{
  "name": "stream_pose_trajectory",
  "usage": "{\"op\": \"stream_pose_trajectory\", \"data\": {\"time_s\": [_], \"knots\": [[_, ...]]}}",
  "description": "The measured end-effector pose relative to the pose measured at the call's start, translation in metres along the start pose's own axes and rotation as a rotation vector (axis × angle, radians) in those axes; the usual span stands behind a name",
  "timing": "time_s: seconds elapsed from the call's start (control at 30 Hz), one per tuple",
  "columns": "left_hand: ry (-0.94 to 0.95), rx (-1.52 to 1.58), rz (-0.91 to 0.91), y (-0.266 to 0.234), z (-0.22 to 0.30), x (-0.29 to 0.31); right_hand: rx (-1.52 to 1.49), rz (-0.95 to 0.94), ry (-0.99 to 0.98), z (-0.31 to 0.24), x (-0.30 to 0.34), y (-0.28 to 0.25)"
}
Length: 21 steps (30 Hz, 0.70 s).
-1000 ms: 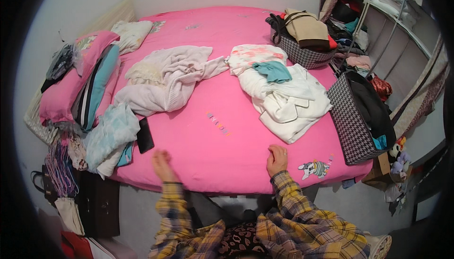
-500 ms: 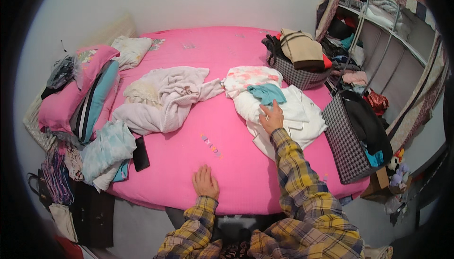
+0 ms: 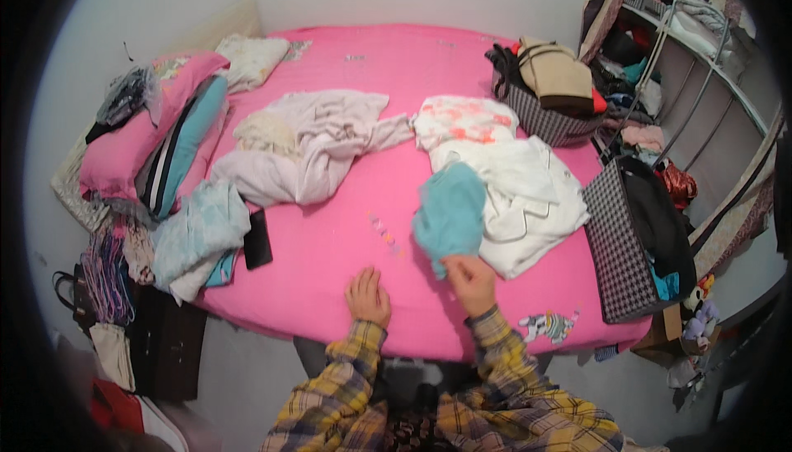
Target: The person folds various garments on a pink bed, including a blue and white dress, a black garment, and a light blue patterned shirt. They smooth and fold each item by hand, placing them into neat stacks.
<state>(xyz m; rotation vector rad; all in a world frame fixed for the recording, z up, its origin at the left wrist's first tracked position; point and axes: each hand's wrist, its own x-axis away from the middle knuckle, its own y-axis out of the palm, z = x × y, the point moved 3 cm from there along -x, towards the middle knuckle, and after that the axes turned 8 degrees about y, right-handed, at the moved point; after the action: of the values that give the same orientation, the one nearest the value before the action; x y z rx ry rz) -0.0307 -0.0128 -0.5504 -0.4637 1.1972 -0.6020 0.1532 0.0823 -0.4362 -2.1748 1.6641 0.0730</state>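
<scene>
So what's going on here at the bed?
A person in a plaid shirt leans over a pink bed. The right hand grips a teal garment and holds it up beside the pile of white clothes. The left hand rests flat on the sheet. Another heap of pale clothes lies further left.

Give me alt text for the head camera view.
The right hand holds up a teal garment over a pink bed strewn with clothes, while the left hand rests flat on the sheet. Checked bags stand at right.
</scene>
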Motion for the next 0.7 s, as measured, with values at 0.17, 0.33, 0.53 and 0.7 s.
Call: {"op": "stream_pose_trajectory", "data": {"time_s": [0.17,0.33,0.53,0.7], "knots": [[0.004,0.116,-0.012,0.005,-0.007,0.000,0.049,-0.131,0.069,0.010,0.102,0.013],[-0.079,0.239,-0.040,-0.007,-0.008,-0.001,0.206,-0.215,-0.084,0.019,0.126,-0.005],[-0.293,0.585,-0.159,-0.016,0.010,0.015,-0.005,-0.316,0.108,0.018,0.131,-0.010],[-0.424,0.530,-0.268,-0.017,0.040,0.018,0.251,0.094,-0.040,0.028,0.079,-0.014]]}}
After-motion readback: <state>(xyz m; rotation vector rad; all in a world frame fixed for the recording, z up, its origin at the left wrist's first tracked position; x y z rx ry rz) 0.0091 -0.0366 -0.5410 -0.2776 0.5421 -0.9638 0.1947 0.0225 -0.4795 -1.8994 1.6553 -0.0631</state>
